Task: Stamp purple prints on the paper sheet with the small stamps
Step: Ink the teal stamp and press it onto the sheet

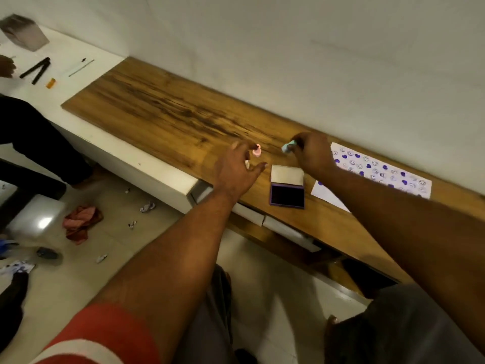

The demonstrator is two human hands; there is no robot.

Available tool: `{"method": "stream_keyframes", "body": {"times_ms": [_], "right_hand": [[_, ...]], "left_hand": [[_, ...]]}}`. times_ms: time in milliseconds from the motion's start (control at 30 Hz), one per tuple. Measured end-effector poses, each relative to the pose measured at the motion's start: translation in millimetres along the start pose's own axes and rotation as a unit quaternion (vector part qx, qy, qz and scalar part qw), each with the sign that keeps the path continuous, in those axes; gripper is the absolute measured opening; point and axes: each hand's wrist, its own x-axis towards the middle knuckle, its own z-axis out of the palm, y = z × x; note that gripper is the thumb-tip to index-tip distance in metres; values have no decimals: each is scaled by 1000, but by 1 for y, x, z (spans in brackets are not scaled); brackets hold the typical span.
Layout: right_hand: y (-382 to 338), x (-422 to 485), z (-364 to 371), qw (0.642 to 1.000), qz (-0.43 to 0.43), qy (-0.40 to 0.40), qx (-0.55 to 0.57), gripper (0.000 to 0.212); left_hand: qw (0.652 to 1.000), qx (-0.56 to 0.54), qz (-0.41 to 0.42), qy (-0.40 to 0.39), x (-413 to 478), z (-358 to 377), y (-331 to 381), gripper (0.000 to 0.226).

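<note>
Stamps at the wooden table (162,111): one pinched, one standing.
Right hand (311,152) pinches a pale blue stamp (288,147) just beside the paper sheet (325,194), which lies by the wall and carries purple prints. Left hand (236,168), fingers spread and empty, hovers just beside the pink stamp (257,151). An open ink pad (287,189) sits between the arms.

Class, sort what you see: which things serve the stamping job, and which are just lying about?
For the job: pink stamp, blue stamp in the right hand, open ink pad, printed paper sheet.
Lying about: red cloth, paper scraps, black tool, orange piece, grey box.
</note>
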Motion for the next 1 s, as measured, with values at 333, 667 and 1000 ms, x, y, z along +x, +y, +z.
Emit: {"method": "stream_keyframes", "body": {"times_ms": [333, 667, 1000], "right_hand": [[-24, -81, -14, 998, -14, 13, 65, 25], [-18, -85, -7, 997, -44, -55, 40, 26], [-17, -67, 33, 986, -119, -120, -11, 26]], "left_hand": [[999, -27, -10, 14, -37, 3, 57, 42], [998, -31, 27, -45, -44, 4, 35, 39], [997, -22, 1, -72, -44, 11, -13, 43]]}}
